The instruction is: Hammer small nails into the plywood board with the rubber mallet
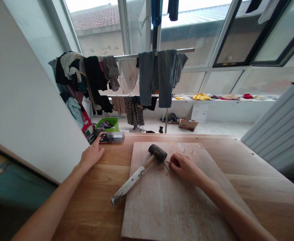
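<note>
Left hand: your left hand (93, 154) is at the left side of the table (94, 201), forefinger stretched out and thumb held apart; the other fingers are hard to make out.
Small box: a small box (112, 137), dark at its left end and blurred elsewhere, lies near the table's far edge. Your left forefinger reaches its dark end; whether it touches, I cannot tell.
Mallet: the mallet (157, 153) lies slantwise, head on the board (157, 204), white handle running towards you and past the board's left edge. Keep your knuckles clear of it, since a nudge could swing the head into the nails.
Loose nails: a few loose nails (166, 166) lie scattered on the board, between the mallet head and your right fingers. Take 1 at a time, so the rest don't snag or roll.
Right hand: your right hand (184, 167) rests low over the board, thumb and forefinger seemingly pinching 1 nail (167, 162), its end poking out leftward. Pinch lightly around the shank, leaving the head free, and let the wrist stay low for steadiness.
Standing nails: 2 standing nails (184, 151) rise from the board beyond your right hand; lift your knuckles to pass them.
</note>
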